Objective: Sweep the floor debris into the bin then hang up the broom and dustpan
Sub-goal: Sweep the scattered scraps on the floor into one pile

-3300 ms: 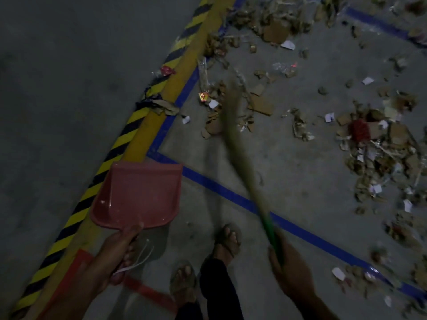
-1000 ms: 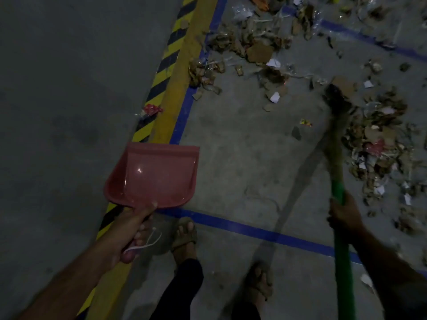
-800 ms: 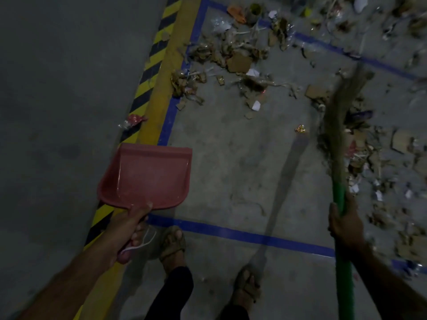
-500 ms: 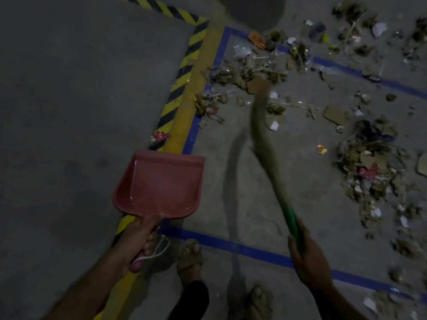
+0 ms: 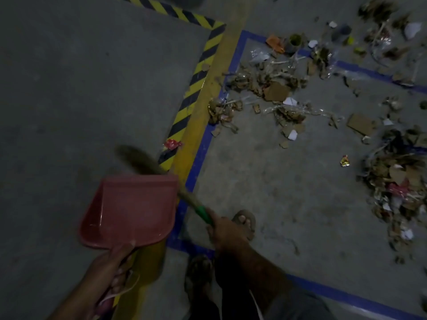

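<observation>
The red plastic dustpan (image 5: 129,210), its scoop bare inside, is held above the floor by its handle with the left hand (image 5: 113,266) clenched around it, while the right hand (image 5: 227,232) is wrapped tight on the green-handled straw broom (image 5: 147,166), whose blurred bristles reach out to the far left behind the pan. On the dim grey concrete floor (image 5: 288,204), the scattered cardboard and paper debris (image 5: 275,93) lies to the far right inside the blue tape line (image 5: 201,153), beside the yellow-and-black hazard stripe (image 5: 196,77), with a red wrapper (image 5: 172,143) resting on that stripe.

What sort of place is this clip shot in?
Probably a warehouse or factory floor: bare concrete, yellow-black hazard tape, blue marking lines, and scattered cardboard scraps.
</observation>
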